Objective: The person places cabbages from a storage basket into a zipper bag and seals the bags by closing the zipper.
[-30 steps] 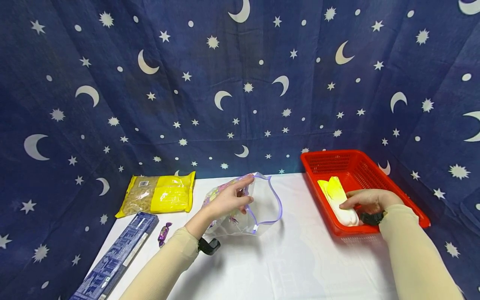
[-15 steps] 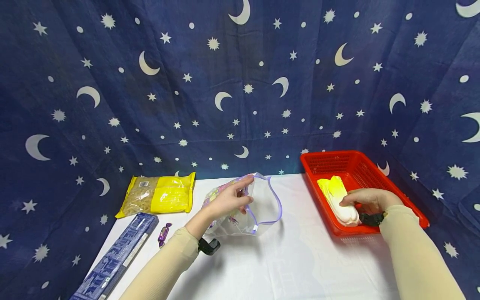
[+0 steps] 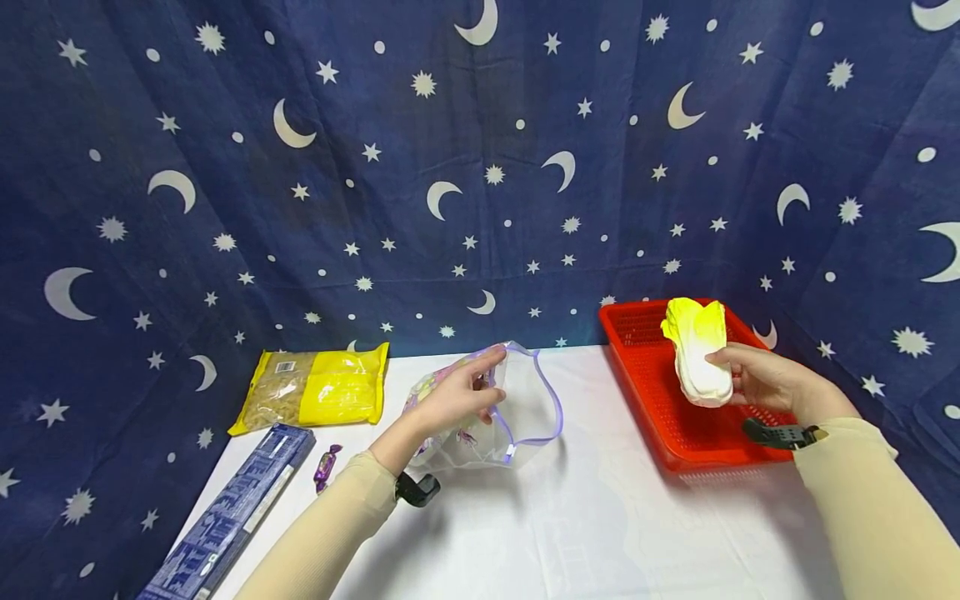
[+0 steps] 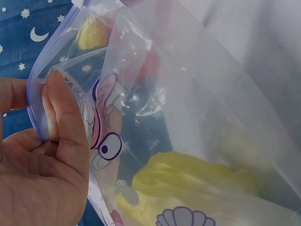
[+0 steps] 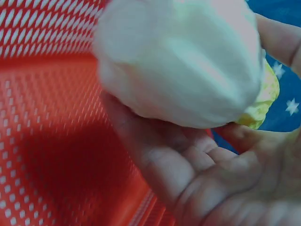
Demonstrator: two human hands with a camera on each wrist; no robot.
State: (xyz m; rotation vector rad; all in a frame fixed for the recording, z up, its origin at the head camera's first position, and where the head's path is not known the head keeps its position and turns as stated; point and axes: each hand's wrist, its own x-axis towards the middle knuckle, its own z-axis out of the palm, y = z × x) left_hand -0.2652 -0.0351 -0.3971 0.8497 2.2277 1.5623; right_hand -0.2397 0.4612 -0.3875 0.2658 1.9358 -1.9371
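Nearest on the white counter (image 3: pixel 600 533) lie a blue box (image 3: pixel 228 518) and a small purple candy (image 3: pixel 327 465), well left of the hands. Just past them the left hand (image 3: pixel 450 402) pinches the rim of a clear zip bag (image 3: pixel 517 417), thumb and fingers (image 4: pixel 63 117) curled on the purple strip so the mouth stands open; the wrist view shows yellow and red things already inside. Farther right, the right hand (image 3: pixel 765 379) holds a toy cabbage (image 3: pixel 697 350) above the red basket (image 3: pixel 660 417), fingers (image 5: pixel 155 155) cupped round its white lower end, leafy yellow top pointing up. It looks light and somewhat soft, smooth at the base, so a wrap round the thick white part seems the surest hold; the crinkled top would likely give. The bag is thin, limp and slippery, best kept by its stiffer zip edge. Behind, a yellow pasta packet (image 3: pixel 315 387) lies by the starred cloth (image 3: pixel 480 167).
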